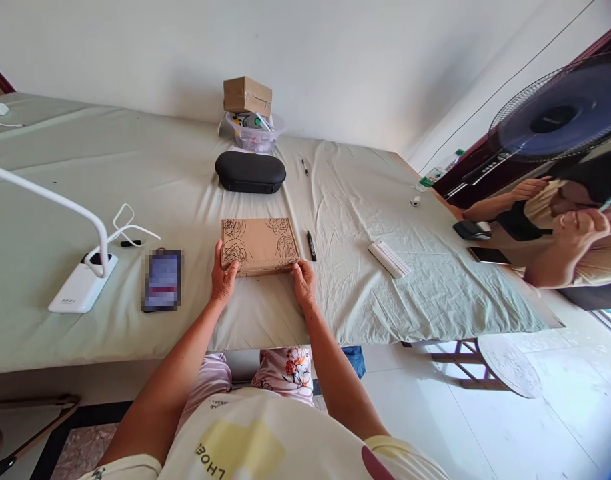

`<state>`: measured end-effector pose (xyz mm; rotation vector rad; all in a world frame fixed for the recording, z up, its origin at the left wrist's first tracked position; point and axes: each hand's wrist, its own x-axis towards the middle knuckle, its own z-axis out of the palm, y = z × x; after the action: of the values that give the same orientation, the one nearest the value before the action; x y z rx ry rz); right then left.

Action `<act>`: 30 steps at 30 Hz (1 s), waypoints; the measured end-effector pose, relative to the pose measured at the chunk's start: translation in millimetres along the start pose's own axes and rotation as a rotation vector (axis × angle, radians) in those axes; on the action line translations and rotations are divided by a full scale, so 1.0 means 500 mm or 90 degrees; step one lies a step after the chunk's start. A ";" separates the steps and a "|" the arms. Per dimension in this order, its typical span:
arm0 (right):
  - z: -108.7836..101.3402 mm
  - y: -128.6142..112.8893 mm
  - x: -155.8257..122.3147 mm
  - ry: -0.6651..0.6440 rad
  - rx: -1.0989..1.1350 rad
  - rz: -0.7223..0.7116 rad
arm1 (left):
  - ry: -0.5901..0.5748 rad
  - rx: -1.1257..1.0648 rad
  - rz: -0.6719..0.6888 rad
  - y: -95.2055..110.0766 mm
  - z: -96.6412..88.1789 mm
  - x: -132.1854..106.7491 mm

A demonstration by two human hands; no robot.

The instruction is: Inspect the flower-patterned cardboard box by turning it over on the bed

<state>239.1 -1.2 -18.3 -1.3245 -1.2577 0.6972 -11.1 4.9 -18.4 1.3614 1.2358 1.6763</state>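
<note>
Between my two hands is a flat brown cardboard box [259, 241] with black rose-like line drawings at its corners. My left hand [224, 275] grips its left near corner, thumb on the top edge and fingers along the side. My right hand [304, 279] holds the right near corner in the same way. The fingers under the box are hidden. Just right of the box lies a black marker [311, 245]. Beyond the box sits a black zippered case [250, 172].
A smartphone [163, 280] and a white power bank [84, 283] with cable lie left. A plastic basket [258, 139] bears a small carton [248, 95] at the wall. A white ribbed object [389, 259] lies right. Another person [580, 227] sits at the right end, near a fan [555, 120].
</note>
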 end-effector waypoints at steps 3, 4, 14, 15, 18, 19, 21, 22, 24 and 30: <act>-0.001 0.003 0.001 -0.002 0.000 0.001 | 0.003 0.006 0.006 0.003 -0.001 0.001; -0.001 0.003 0.001 0.000 -0.001 0.001 | 0.003 0.004 0.005 0.003 -0.001 0.001; 0.003 0.005 0.003 0.019 -0.007 0.003 | -0.015 -0.009 -0.010 -0.004 -0.004 0.004; 0.003 0.005 0.003 0.020 -0.007 0.003 | -0.014 -0.009 -0.012 -0.005 -0.004 0.004; 0.003 0.004 0.003 0.020 -0.008 0.004 | -0.010 -0.005 -0.008 -0.006 -0.004 0.005; 0.002 0.004 0.002 0.019 -0.008 0.004 | -0.011 -0.004 -0.008 -0.006 -0.004 0.004; 0.002 0.004 0.002 0.018 -0.008 0.002 | -0.017 -0.002 -0.008 -0.005 -0.004 0.004; 0.001 0.003 0.001 0.018 -0.008 0.001 | -0.019 0.000 -0.007 -0.005 -0.005 0.004; 0.000 0.003 0.000 0.018 -0.008 -0.001 | -0.021 0.002 -0.003 -0.003 -0.005 0.004; 0.000 0.004 0.000 0.015 -0.007 -0.001 | -0.016 0.011 0.010 -0.001 -0.005 0.004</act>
<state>239.8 -0.9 -20.1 -1.3369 -1.2448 0.6737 -13.9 6.4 -18.2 1.4021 1.2317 1.6572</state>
